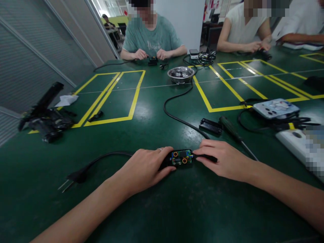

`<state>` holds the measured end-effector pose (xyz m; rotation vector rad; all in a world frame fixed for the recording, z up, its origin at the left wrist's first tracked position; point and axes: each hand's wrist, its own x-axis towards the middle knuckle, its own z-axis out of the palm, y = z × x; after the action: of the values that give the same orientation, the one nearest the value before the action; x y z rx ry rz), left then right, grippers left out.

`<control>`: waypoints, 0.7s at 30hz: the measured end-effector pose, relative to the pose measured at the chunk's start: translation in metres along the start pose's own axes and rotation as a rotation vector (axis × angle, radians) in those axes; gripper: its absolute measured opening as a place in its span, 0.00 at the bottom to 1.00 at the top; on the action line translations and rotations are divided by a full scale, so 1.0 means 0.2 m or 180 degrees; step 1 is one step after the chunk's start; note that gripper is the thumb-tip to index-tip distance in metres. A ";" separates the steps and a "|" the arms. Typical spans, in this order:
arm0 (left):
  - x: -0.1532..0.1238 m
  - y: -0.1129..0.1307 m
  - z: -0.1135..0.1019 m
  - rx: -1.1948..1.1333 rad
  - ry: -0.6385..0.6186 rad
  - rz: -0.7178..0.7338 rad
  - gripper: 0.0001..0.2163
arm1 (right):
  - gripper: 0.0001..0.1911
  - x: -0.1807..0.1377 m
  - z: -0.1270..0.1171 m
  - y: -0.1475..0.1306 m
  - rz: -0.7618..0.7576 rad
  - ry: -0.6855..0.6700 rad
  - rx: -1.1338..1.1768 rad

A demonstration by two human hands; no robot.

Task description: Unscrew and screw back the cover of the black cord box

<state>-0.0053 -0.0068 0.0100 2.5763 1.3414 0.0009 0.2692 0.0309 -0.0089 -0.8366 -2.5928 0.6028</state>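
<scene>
An opened black power adapter (180,158) lies on the green table (157,209) with its circuit board and two copper coils showing. My left hand (144,167) rests on its left end, fingers curled over the case. My right hand (224,158) pinches its right end where the black cable (177,118) leaves it. A second cable runs left from the adapter to a two-pin plug (76,177).
A black cover piece (210,125) and a green-handled screwdriver (231,128) lie just beyond my right hand. A phone (275,108) and a white power strip (296,141) sit at right. A metal bowl (180,74) stands mid-table. Black parts (47,119) lie at left. Other people work across the table.
</scene>
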 end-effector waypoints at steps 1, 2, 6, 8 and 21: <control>0.00 0.00 0.00 0.0004 -0.0009 0.0005 0.20 | 0.14 0.00 0.00 0.00 0.0001 -0.0009 0.0008; 0.00 0.00 0.00 0.0012 -0.0013 0.0006 0.20 | 0.14 0.00 0.00 0.01 -0.0008 -0.0017 0.0017; 0.00 0.00 0.00 -0.0006 -0.0033 -0.0009 0.20 | 0.14 0.00 0.01 0.02 -0.0150 0.0013 -0.0082; -0.01 0.00 -0.01 -0.0152 -0.0042 -0.0042 0.23 | 0.14 0.01 0.01 0.02 -0.0215 0.0085 -0.0204; -0.03 -0.07 -0.09 -0.0841 -0.0006 -0.0101 0.04 | 0.08 0.00 0.01 0.01 0.0015 0.0204 0.0101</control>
<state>-0.0223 -0.0012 0.0248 2.3345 1.2858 0.1594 0.2687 0.0323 -0.0120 -0.8385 -2.5178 0.6070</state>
